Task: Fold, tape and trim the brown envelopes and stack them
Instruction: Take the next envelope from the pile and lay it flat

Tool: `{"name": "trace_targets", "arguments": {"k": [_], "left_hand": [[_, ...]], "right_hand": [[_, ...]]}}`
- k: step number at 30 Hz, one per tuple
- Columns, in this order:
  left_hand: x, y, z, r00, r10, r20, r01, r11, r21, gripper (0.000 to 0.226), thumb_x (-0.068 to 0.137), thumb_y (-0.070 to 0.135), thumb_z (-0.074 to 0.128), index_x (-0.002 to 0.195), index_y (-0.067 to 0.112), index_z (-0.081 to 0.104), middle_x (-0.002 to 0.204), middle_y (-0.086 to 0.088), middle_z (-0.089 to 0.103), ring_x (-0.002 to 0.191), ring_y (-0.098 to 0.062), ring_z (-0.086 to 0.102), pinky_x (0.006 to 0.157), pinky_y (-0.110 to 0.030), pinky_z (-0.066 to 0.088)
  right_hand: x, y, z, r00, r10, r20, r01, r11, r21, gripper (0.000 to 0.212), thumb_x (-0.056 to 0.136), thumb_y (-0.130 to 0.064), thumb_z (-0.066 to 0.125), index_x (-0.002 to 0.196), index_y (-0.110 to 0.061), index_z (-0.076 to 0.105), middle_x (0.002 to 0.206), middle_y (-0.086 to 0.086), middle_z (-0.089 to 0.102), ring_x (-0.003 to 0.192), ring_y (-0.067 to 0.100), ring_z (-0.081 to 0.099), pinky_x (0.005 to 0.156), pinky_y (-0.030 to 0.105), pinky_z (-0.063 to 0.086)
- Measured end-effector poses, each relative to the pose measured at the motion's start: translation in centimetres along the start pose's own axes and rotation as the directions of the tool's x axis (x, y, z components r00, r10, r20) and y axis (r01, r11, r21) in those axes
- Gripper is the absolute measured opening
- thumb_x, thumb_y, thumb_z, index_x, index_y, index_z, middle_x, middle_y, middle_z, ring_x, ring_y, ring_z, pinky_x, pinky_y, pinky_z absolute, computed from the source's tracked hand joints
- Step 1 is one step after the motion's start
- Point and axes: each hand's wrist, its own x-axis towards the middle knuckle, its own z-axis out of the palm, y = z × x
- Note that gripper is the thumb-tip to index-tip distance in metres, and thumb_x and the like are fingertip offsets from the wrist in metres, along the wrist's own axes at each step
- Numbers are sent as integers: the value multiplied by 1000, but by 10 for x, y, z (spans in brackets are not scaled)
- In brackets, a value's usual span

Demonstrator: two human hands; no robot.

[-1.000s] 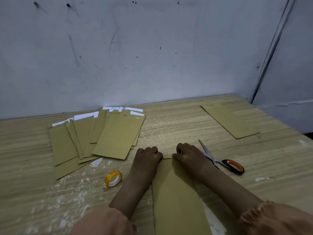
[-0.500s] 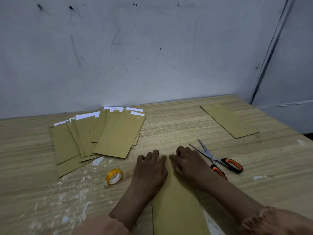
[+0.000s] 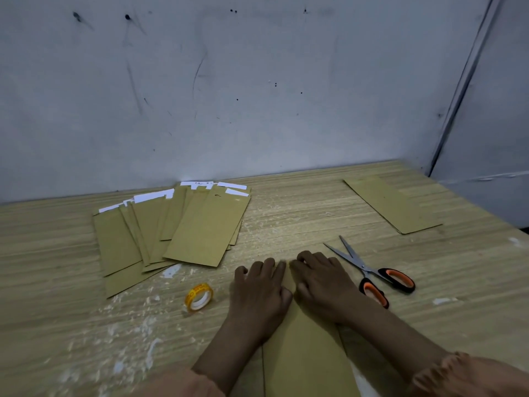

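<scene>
A brown envelope (image 3: 303, 348) lies lengthwise on the wooden table (image 3: 286, 216) right in front of me. My left hand (image 3: 259, 293) and my right hand (image 3: 322, 282) lie side by side on its far end, palms down, fingers pressing on the paper. A fanned pile of brown envelopes (image 3: 171, 227) with white strips showing at their tops lies at the back left. One single brown envelope (image 3: 392, 204) lies at the back right. A yellow tape roll (image 3: 199, 296) lies left of my left hand. Orange-handled scissors (image 3: 372, 272), blades apart, lie just right of my right hand.
A grey scuffed wall (image 3: 257, 96) closes the back of the table. The table's right edge (image 3: 486, 207) runs diagonally beside a lower grey surface. White flecks and scraps are scattered over the wood near the tape.
Both hands went from curled fingertips pinching the envelope's far end to lying flat on it. The scissors' blades now stand apart and one handle sits close to my right wrist.
</scene>
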Motion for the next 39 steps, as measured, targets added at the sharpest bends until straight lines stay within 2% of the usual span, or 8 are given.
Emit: {"name": "trace_targets", "arguments": {"k": [6,9,13,19,22,26,35,39], "left_hand": [[7,-1,-4,995,-59,82,60,998,-14,55,75,40,29,107,21,70,98,5,62,84,-12,62,79,-38,32],[15,-2,-8,987,-51,151,55,998,-19,90,67,45,-8,143,22,34,136,3,38,124,-13,39,99,-42,20],[21,-4,-6,974,-46,220,57,997,-43,98,59,48,-16,147,23,21,145,4,26,131,-12,26,101,-39,12],[22,-6,-13,959,-56,279,85,992,-92,70,85,47,2,145,19,24,145,3,29,131,-11,29,107,-38,9],[24,-12,-16,965,-49,258,119,958,-263,46,99,31,21,142,17,31,146,1,33,131,-12,33,108,-35,14],[20,-26,-37,980,-201,-14,148,765,-627,66,77,45,21,119,14,61,127,-1,56,120,-18,50,102,-36,34],[-14,-74,-61,872,-439,-215,249,777,-578,59,73,49,28,100,17,68,100,6,62,96,-21,57,86,-41,38],[-37,-86,-54,859,-456,-231,273,791,-548,53,71,50,32,93,18,68,89,13,57,86,-19,55,75,-34,34]], "right_hand": [[4,-2,4,999,37,-24,-38,999,-23,95,59,-46,-12,137,-18,35,135,1,36,118,19,36,94,32,28],[8,-2,3,998,55,-14,-56,998,-35,95,59,-45,-13,136,-17,35,134,1,35,116,19,36,92,33,27],[10,-1,5,997,71,-15,-72,996,-44,93,61,-45,-13,136,-17,34,134,1,35,117,20,36,93,34,26],[10,-1,5,996,91,1,-91,995,-33,89,68,-45,-13,141,-21,32,135,0,37,120,20,37,93,33,27],[8,-1,0,994,101,28,-102,994,37,52,96,-39,14,138,-20,37,135,1,37,120,20,36,94,35,26],[9,2,-5,992,123,4,-122,985,121,41,100,-30,32,140,-24,38,137,-2,36,125,18,33,98,32,23],[19,6,-16,979,199,-43,-183,950,254,60,82,-41,25,131,-20,53,131,3,47,122,22,40,90,29,27],[20,-2,-18,969,221,-113,-176,932,317,34,95,-28,45,127,-19,57,126,3,50,118,21,42,82,27,25]]}}
